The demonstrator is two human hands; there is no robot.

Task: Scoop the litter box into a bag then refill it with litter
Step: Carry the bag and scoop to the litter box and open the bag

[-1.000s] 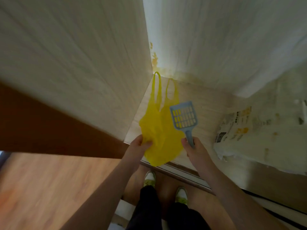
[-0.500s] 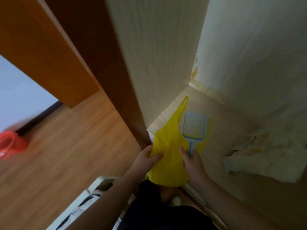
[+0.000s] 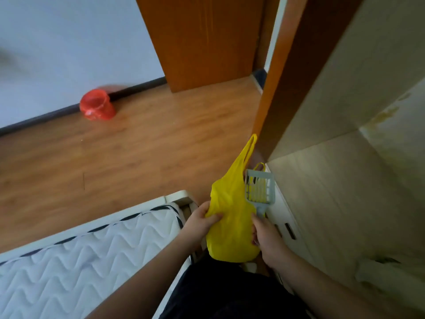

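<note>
Two hands (image 3: pixel 202 223) (image 3: pixel 268 236) grip crinkled yellow plastic bag (image 3: pixel 230 226), slotted scoop (image 3: pixel 259 188).

Crumpled yellow bag (image 3: pixel 230 229) beside grey slotted scoop (image 3: pixel 259 188) (both held aloft)

Head view looks steeply down, close over hands, seemingly tilted.

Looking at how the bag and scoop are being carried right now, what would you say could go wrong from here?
1. The right hand holds both the blue litter scoop and the yellow plastic bag; the scoop might slip or snag the thin bag.
2. The left hand only pinches the bag's side, and its handles hang loose near the wooden door frame, where they might catch.
3. The mattress lies close by, so there is little room to move.
</note>
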